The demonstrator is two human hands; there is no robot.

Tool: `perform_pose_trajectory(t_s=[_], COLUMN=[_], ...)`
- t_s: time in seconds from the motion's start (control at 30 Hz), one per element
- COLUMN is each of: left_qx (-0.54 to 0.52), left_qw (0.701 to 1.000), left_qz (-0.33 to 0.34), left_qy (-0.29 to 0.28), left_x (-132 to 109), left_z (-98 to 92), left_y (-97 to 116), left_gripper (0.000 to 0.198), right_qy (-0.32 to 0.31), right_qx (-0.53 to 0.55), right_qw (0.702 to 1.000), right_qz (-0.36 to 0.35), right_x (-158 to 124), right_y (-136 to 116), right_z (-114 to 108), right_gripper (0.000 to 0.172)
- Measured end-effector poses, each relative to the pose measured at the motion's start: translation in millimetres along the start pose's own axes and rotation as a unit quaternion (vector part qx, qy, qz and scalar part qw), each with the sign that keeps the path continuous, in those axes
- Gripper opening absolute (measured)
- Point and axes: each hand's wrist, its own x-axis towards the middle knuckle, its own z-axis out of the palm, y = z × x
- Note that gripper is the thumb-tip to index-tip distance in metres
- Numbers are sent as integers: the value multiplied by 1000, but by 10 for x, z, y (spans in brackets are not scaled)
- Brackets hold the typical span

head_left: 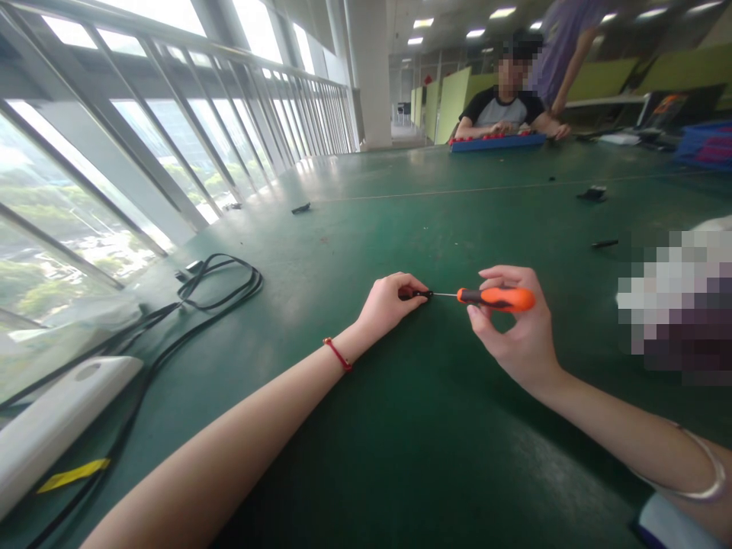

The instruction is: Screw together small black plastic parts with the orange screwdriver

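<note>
Low over the green table [354,244], my left hand [394,301] pinches a small black part [424,293] between thumb and fingers. Most of that part is hidden by the fingers, so I cannot tell its kind. My right hand [520,335] grips an orange and black screwdriver [508,298] by its handle, with fingers above and thumb below. The screwdriver lies nearly level, and its thin metal shaft points left. Its tip meets the right end of the black part.
Black cables [229,286] and a white casing [69,419] lie at the left beside the railing [188,99]. Small black pieces [592,194] are scattered farther off. Across the table a person [508,107] sits at a blue tray [497,143]; a blue basket [703,146] stands far right.
</note>
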Motion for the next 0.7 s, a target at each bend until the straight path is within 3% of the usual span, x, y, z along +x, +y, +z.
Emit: perform_pose_trajectory(t_s=[0.2,0.37,0.5,0.57,0.7], left_qx=[-8,-5,-2,-2,-3], left_qw=[1000,1000,1000,1000,1000], left_qz=[1,6,2,1,2], left_qy=[2,2,2,3,3], left_x=[0,-2,0,1,0], left_z=[-5,-6,-4,-3,-4], left_y=[11,16,14,12,15], left_gripper=[11,11,11,12,11], right_qy=[-26,4,-31,-16,30], right_qx=[-33,-4,-23,-31,14], right_qw=[999,1000,999,999,999], right_qz=[13,-4,12,8,-15], right_x=[1,0,-7,-12,-6], right_y=[-4,4,-15,-6,32], right_z=[-7,-7,-7,-2,9], right_gripper=[3,33,12,9,38])
